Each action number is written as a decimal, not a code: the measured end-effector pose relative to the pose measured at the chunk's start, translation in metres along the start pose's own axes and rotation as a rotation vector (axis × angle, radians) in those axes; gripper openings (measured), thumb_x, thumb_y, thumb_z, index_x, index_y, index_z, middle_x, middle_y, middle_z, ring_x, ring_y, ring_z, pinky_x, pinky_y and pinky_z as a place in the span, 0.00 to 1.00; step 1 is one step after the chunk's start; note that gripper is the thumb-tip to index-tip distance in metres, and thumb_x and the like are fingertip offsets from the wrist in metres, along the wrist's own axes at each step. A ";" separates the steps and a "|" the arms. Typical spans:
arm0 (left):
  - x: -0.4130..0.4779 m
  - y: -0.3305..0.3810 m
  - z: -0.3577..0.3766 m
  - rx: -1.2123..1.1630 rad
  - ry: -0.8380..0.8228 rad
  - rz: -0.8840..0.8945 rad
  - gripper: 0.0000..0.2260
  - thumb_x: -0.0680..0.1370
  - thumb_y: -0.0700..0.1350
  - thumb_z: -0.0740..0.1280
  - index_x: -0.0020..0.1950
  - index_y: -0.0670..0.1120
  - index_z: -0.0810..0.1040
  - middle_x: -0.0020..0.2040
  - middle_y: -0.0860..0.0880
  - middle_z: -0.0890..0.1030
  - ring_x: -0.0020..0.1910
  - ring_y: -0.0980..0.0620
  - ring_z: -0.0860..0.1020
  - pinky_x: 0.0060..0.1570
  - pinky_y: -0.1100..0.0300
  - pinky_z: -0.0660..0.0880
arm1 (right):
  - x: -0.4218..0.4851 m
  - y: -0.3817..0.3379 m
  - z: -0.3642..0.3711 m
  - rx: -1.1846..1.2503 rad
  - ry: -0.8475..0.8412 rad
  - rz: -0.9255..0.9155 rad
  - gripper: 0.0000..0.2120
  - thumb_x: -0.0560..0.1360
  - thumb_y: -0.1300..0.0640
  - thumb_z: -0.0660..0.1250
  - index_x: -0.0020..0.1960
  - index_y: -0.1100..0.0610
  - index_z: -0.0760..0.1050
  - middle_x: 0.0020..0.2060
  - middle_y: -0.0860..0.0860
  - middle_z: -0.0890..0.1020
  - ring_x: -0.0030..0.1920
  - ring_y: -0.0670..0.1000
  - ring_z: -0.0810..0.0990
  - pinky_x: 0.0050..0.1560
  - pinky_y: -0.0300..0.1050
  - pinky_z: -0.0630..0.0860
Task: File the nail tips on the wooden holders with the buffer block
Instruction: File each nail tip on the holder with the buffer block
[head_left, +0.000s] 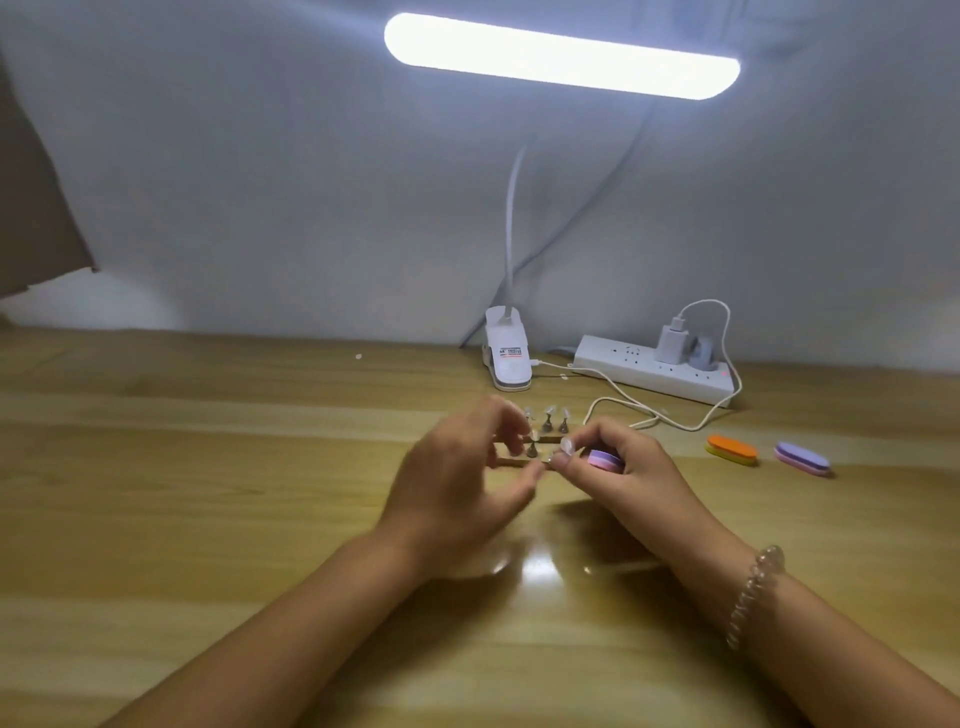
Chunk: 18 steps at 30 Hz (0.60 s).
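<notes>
1. Buffer (602, 460) in right hand (621, 470): pink-and-purple layered block, long axis roughly left-right, near end aimed toward the left hand (457, 483); far end buried in the palm.
2. Right fingers (563, 460) curled, pinching the buffer plus a pale nail tip (566, 445) at the fingertips.
3. Left fingers (511, 434) loosely spread, blurred, over the wooden holders (543, 441) at mid-table (208, 467); contact impossible to tell.
4. Holders partly hidden behind both hands; small stands with clear tips upright.
5. Spare orange buffer (731, 450) and purple buffer (801, 459) lying well to the right.
</notes>
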<state>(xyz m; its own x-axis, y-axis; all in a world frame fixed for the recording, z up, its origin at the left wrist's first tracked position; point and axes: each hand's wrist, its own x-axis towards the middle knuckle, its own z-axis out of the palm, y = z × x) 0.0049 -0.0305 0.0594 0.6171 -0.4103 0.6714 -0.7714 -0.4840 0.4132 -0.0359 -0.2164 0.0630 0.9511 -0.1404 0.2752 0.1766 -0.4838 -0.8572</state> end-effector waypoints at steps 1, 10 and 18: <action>-0.003 0.007 0.006 -0.068 -0.053 -0.022 0.12 0.73 0.51 0.72 0.53 0.52 0.75 0.46 0.58 0.79 0.39 0.57 0.77 0.35 0.62 0.73 | -0.003 0.000 0.000 0.010 -0.005 -0.008 0.04 0.74 0.58 0.73 0.44 0.57 0.78 0.36 0.44 0.79 0.34 0.40 0.74 0.37 0.32 0.70; -0.006 0.005 0.024 -0.380 -0.178 -0.174 0.08 0.75 0.39 0.73 0.52 0.45 0.79 0.47 0.55 0.84 0.47 0.59 0.83 0.43 0.63 0.77 | -0.020 0.004 0.000 0.043 -0.006 -0.012 0.01 0.75 0.56 0.71 0.45 0.53 0.81 0.39 0.58 0.81 0.37 0.54 0.78 0.38 0.40 0.75; -0.001 -0.003 0.022 -0.545 -0.220 -0.330 0.07 0.76 0.37 0.71 0.49 0.49 0.84 0.44 0.55 0.84 0.27 0.61 0.75 0.28 0.66 0.72 | -0.018 0.008 0.000 0.062 -0.063 -0.037 0.04 0.76 0.52 0.70 0.45 0.52 0.81 0.33 0.53 0.81 0.33 0.51 0.78 0.36 0.46 0.77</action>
<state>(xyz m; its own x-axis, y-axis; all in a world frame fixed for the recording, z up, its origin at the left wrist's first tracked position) 0.0094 -0.0456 0.0438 0.8067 -0.4837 0.3396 -0.4696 -0.1756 0.8652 -0.0516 -0.2176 0.0515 0.9573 -0.0674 0.2810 0.2257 -0.4330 -0.8727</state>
